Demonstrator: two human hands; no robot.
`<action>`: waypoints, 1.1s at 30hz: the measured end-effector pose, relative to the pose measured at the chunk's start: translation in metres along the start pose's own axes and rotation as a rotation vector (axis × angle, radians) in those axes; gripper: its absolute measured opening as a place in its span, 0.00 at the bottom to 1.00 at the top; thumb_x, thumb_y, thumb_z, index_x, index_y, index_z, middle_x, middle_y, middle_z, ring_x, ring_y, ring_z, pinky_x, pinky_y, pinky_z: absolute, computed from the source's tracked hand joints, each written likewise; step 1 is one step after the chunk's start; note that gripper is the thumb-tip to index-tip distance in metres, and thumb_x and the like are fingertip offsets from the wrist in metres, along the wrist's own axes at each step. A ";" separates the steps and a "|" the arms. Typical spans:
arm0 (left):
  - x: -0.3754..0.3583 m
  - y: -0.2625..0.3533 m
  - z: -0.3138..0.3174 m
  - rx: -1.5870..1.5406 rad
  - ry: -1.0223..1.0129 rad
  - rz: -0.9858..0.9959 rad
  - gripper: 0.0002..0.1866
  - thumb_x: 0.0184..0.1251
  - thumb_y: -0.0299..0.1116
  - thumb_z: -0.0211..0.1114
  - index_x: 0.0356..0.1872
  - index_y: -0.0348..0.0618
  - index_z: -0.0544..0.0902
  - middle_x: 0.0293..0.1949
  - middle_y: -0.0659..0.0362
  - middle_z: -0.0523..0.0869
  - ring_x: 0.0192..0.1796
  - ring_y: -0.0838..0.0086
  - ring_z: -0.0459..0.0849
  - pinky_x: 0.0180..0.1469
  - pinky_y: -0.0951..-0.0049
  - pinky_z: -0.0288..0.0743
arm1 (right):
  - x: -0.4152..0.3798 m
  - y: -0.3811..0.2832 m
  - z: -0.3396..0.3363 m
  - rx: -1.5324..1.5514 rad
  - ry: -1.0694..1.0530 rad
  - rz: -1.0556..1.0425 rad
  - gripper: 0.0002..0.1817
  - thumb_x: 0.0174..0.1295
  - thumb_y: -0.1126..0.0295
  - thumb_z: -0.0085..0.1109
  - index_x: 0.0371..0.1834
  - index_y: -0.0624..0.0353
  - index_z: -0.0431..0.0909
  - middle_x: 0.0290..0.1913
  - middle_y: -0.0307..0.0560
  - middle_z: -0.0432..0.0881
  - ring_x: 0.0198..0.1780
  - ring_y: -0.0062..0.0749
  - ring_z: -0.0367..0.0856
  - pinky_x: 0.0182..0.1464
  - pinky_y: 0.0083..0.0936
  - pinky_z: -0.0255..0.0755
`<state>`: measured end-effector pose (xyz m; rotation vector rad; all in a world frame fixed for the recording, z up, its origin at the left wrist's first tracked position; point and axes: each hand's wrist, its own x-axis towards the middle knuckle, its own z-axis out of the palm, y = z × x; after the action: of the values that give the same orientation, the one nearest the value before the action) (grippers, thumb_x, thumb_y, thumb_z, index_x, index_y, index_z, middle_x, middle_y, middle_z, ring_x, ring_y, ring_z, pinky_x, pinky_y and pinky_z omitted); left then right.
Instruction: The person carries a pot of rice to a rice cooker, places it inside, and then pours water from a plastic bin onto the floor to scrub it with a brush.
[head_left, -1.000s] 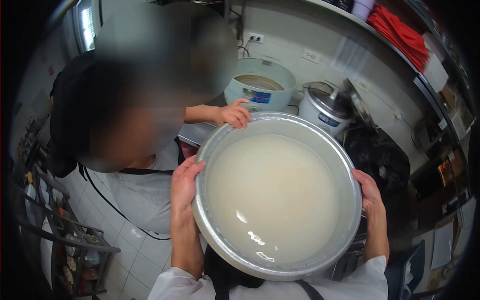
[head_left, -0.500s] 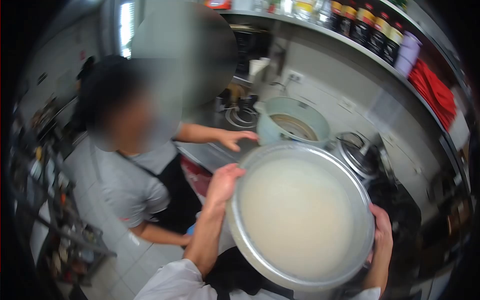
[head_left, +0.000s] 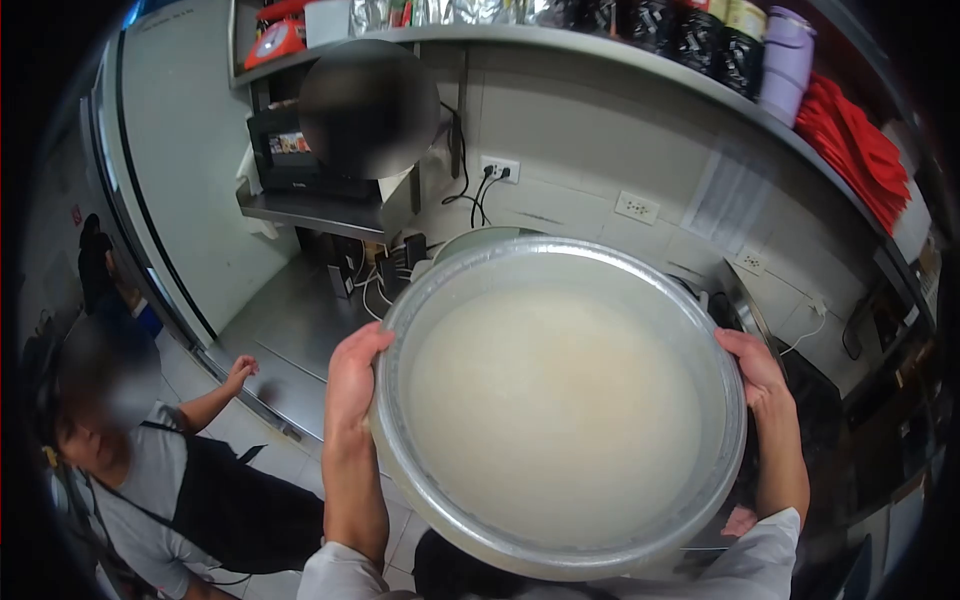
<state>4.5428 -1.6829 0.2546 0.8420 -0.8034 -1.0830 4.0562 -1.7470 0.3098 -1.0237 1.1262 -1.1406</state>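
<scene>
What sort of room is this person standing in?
Probably a commercial kitchen: both hands, left and right, hold a big metal pot of cloudy liquid, bottles line a long metal shelf, and an aproned co-worker stands nearby.

The co-worker (head_left: 205, 490) is now farther to the left, and their hand (head_left: 240, 374), which was touching the rim of the large metal pot (head_left: 565, 262) at first, is well apart from it. The pot now hides most of the pale green cooker (head_left: 485, 238). A red scale (head_left: 275, 45) has come into view at far left.
</scene>
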 end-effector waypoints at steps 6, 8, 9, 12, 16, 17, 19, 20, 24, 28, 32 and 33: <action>0.118 0.009 0.009 -0.083 -0.039 -0.047 0.10 0.65 0.25 0.56 0.44 0.31 0.80 0.35 0.57 0.85 0.35 0.79 0.83 0.40 0.82 0.76 | 0.101 -0.025 0.041 -0.039 0.078 0.045 0.11 0.68 0.69 0.54 0.43 0.67 0.79 0.39 0.50 0.84 0.37 0.32 0.84 0.41 0.30 0.82; 0.165 0.009 0.015 -0.113 -0.109 -0.052 0.10 0.65 0.25 0.56 0.44 0.31 0.80 0.35 0.58 0.86 0.34 0.79 0.83 0.40 0.82 0.76 | 0.133 -0.041 0.051 -0.048 0.104 0.032 0.10 0.68 0.69 0.54 0.43 0.66 0.79 0.38 0.50 0.84 0.37 0.32 0.84 0.42 0.31 0.82; 0.185 0.010 0.017 -0.101 -0.073 -0.046 0.11 0.65 0.25 0.57 0.44 0.31 0.80 0.35 0.57 0.86 0.34 0.78 0.83 0.41 0.82 0.76 | 0.152 -0.042 0.054 -0.059 0.129 0.028 0.10 0.68 0.69 0.54 0.44 0.65 0.79 0.38 0.49 0.83 0.36 0.32 0.84 0.41 0.30 0.81; 0.243 0.002 0.026 -0.078 -0.059 -0.083 0.12 0.65 0.25 0.58 0.47 0.30 0.80 0.37 0.57 0.86 0.35 0.78 0.84 0.42 0.82 0.75 | 0.201 -0.029 0.050 -0.051 0.212 0.045 0.11 0.67 0.68 0.54 0.44 0.65 0.78 0.38 0.48 0.83 0.37 0.31 0.84 0.41 0.29 0.81; 0.311 -0.021 0.024 -0.031 -0.111 -0.096 0.14 0.64 0.26 0.62 0.49 0.30 0.79 0.38 0.56 0.87 0.36 0.78 0.84 0.43 0.83 0.75 | 0.253 -0.035 0.066 -0.053 0.237 0.066 0.10 0.67 0.68 0.55 0.44 0.64 0.78 0.37 0.46 0.82 0.34 0.29 0.83 0.41 0.29 0.81; 0.324 -0.027 0.024 -0.030 -0.103 -0.105 0.15 0.64 0.27 0.63 0.49 0.30 0.79 0.39 0.56 0.87 0.36 0.78 0.84 0.43 0.83 0.75 | 0.264 -0.032 0.066 -0.050 0.253 0.076 0.10 0.67 0.68 0.55 0.44 0.64 0.78 0.37 0.46 0.82 0.34 0.29 0.83 0.41 0.29 0.81; 0.345 -0.035 0.024 -0.024 -0.078 -0.124 0.15 0.65 0.28 0.64 0.49 0.29 0.79 0.39 0.56 0.87 0.37 0.78 0.85 0.43 0.83 0.75 | 0.291 -0.025 0.068 -0.066 0.294 0.054 0.11 0.67 0.67 0.54 0.45 0.64 0.77 0.38 0.47 0.82 0.35 0.30 0.83 0.40 0.30 0.81; 0.358 -0.039 0.025 -0.018 -0.097 -0.128 0.16 0.65 0.29 0.65 0.50 0.29 0.79 0.39 0.56 0.87 0.37 0.79 0.85 0.43 0.83 0.75 | 0.300 -0.026 0.069 -0.069 0.303 0.058 0.11 0.67 0.67 0.54 0.45 0.64 0.77 0.38 0.47 0.82 0.35 0.30 0.83 0.40 0.30 0.81; 0.391 -0.063 0.014 0.008 -0.117 -0.132 0.16 0.65 0.28 0.66 0.50 0.30 0.79 0.40 0.56 0.87 0.37 0.79 0.85 0.43 0.82 0.75 | 0.328 -0.021 0.079 -0.111 0.276 0.154 0.13 0.69 0.64 0.53 0.46 0.63 0.77 0.39 0.48 0.82 0.37 0.31 0.83 0.40 0.29 0.81; 0.406 -0.085 0.004 0.051 -0.086 -0.161 0.16 0.64 0.28 0.66 0.50 0.30 0.79 0.39 0.56 0.87 0.36 0.79 0.85 0.42 0.82 0.75 | 0.346 0.005 0.078 -0.108 0.315 0.154 0.13 0.69 0.62 0.51 0.44 0.61 0.77 0.38 0.46 0.82 0.36 0.31 0.83 0.41 0.30 0.80; 0.417 -0.100 -0.002 0.162 -0.057 -0.186 0.15 0.62 0.26 0.65 0.49 0.31 0.80 0.37 0.56 0.88 0.35 0.79 0.84 0.41 0.81 0.74 | 0.352 0.028 0.078 -0.150 0.303 0.194 0.13 0.68 0.62 0.54 0.45 0.61 0.76 0.39 0.45 0.81 0.39 0.30 0.81 0.44 0.31 0.78; 0.420 -0.102 -0.004 0.235 -0.050 -0.165 0.15 0.62 0.26 0.65 0.48 0.31 0.81 0.37 0.56 0.88 0.34 0.79 0.84 0.41 0.81 0.74 | 0.356 0.032 0.080 -0.150 0.304 0.198 0.13 0.68 0.62 0.54 0.45 0.61 0.76 0.39 0.45 0.81 0.39 0.30 0.81 0.44 0.31 0.78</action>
<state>4.6164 -2.1073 0.2209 1.0977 -0.9276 -1.1732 4.1605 -2.0919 0.2435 -0.8459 1.5395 -1.0868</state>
